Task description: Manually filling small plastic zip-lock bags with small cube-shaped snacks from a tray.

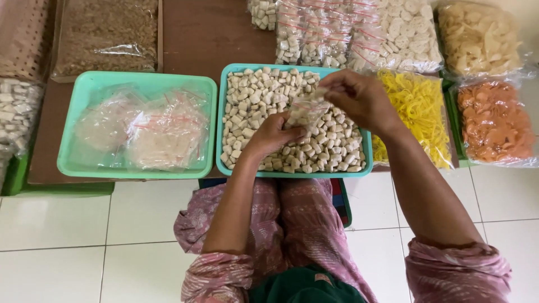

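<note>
Head view, looking down over a seated person's lap: both hands meet above a turquoise rectangular plastic tray (224, 120) heaped with small pale, cube-like cracker pieces (255, 101). Between the hands hangs a small clear plastic bag (305, 108), partly filled with the same pale pieces. Its long axis runs on a slant, the mouth up and to the right, the belly down and to the left. The right hand (359, 98) is the upper one, fingers pinched shut on the bag's mouth. The left hand (272, 134) sits lower and nearer the person, fingers curled around the bag's bottom, just over the loose pieces. A second turquoise tray (73, 134) holding filled clear packets (163, 132) lies well to the left. Bags of yellow strips (418, 109) and orange crackers (494, 120) lie to the right.
</note>
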